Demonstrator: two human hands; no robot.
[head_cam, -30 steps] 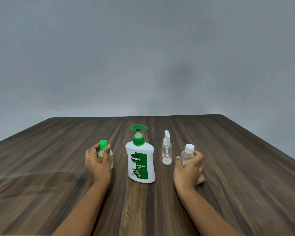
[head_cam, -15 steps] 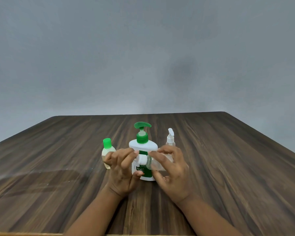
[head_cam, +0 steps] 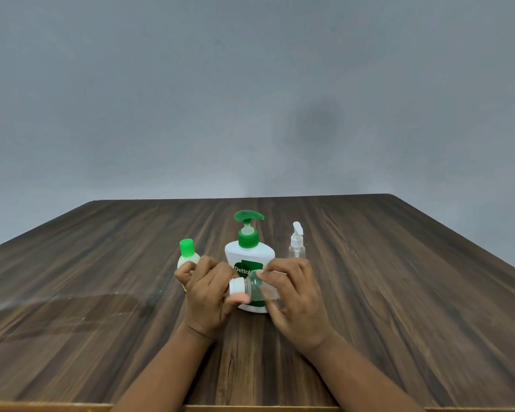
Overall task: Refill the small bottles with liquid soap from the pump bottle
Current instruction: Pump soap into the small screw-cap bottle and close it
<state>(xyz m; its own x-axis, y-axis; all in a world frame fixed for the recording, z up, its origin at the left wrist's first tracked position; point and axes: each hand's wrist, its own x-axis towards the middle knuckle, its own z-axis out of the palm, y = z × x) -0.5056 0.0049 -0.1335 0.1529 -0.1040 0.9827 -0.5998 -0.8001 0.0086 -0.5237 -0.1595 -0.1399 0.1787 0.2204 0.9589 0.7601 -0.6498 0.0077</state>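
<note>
A white pump bottle (head_cam: 248, 257) with a green pump head stands upright mid-table. In front of it I hold a small clear bottle (head_cam: 257, 288) on its side, its white cap (head_cam: 236, 286) pointing left. My right hand (head_cam: 295, 295) grips the clear body. My left hand (head_cam: 208, 295) has its fingers closed around the white cap. A small bottle with a green cap (head_cam: 186, 253) stands left of the pump bottle, partly behind my left hand. A small clear spray bottle (head_cam: 297, 243) stands to the right.
The dark wood-grain table (head_cam: 399, 292) stretches to a far edge against a plain grey wall. Its near edge runs along the bottom of the view.
One second ago my hands were apart, the left on the green-capped bottle, the right on the white-capped one. The right hand carried the white-capped bottle to the centre, tilted sideways; the left hand took its cap.
</note>
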